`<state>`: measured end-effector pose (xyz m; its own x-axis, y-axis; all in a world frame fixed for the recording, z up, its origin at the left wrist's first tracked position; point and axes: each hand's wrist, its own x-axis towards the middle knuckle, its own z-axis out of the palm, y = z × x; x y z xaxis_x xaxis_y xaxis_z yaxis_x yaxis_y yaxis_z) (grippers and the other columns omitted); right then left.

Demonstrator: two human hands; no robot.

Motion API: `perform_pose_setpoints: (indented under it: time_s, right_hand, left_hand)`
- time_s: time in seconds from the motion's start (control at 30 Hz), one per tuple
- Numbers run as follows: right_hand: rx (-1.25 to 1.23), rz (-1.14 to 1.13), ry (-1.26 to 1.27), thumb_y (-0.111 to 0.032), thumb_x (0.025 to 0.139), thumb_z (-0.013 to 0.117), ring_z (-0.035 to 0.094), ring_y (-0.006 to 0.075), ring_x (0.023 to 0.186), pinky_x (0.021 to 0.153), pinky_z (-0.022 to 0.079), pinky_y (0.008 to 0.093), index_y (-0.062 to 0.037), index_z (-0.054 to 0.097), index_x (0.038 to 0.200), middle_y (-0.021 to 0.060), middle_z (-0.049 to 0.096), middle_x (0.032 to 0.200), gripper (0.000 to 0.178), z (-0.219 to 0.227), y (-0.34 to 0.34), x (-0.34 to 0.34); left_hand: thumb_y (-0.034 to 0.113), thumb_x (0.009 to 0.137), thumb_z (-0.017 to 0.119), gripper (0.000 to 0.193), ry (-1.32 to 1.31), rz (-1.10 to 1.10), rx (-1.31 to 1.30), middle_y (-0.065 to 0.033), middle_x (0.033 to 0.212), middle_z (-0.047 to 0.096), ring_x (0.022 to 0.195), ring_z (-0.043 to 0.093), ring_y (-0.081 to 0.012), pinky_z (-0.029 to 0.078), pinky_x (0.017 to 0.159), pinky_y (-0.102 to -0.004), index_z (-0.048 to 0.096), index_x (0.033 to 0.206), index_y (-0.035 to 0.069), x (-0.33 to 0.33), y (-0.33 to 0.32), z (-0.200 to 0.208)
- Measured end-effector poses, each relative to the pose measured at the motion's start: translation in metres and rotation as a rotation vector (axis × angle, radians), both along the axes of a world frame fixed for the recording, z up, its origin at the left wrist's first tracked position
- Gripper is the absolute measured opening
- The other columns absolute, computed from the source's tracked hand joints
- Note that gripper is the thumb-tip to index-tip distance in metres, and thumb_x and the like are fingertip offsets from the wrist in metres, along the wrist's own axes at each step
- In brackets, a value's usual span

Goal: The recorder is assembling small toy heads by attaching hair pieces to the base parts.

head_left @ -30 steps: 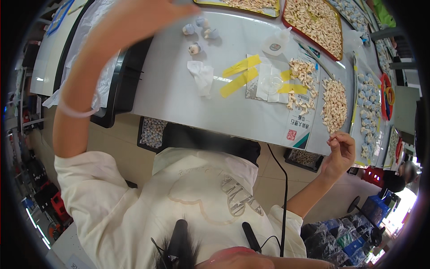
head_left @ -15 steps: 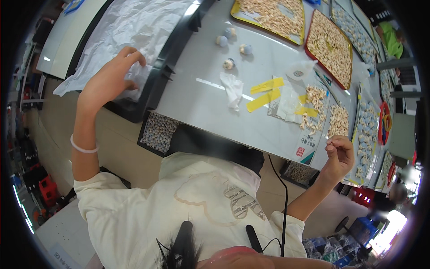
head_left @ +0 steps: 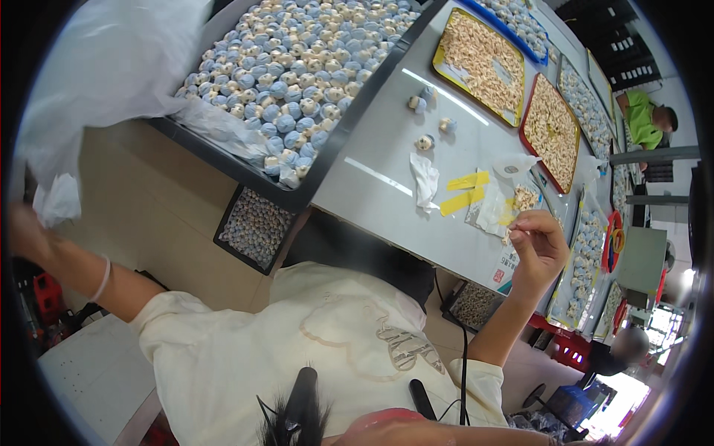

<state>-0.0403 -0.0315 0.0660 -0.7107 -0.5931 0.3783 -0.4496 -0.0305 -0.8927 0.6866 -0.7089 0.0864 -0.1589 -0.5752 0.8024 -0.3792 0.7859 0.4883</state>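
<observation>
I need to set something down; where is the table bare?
The table is bare between the black bin and the crumpled tissue, and from there to the near edge; crowded around the yellow tape strips and squeeze bottle.

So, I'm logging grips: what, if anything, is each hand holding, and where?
Left hand: apparently a thin white crumpled sheet, by an edge. Right hand: pinched; contents cannot be told.
</observation>
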Motion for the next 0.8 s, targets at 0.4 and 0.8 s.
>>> perform_pose_setpoints:
  time_s: [0.4,0.8]
  right_hand:
    - [-0.007,0.487,0.494,0.003,0.061,0.067,0.055,0.0204,0.071,0.063,0.043,0.0284,-0.0044,0.059,0.075,0.0052,0.059,0.076,0.017,0.007,-0.146,0.082]
    - [-0.356,0.488,0.718,0.01,0.062,0.057,0.055,0.0196,0.053,0.049,0.044,0.026,-0.0015,0.052,0.082,0.0067,0.057,0.068,0.023,-0.041,-0.199,0.107]
  left_hand:
    - [0.003,0.078,0.042,0.043,0.433,0.145,0.316,-0.015,0.118,0.046,0.106,0.047,-0.0236,0.038,0.089,-0.0319,0.041,0.121,0.0,-0.284,0.289,-0.08]
    - [0.013,0.082,0.046,0.035,0.077,-0.094,0.86,-0.0063,0.106,0.05,0.096,0.047,-0.0123,0.036,0.084,-0.0234,0.047,0.116,0.002,-0.33,0.25,-0.107]
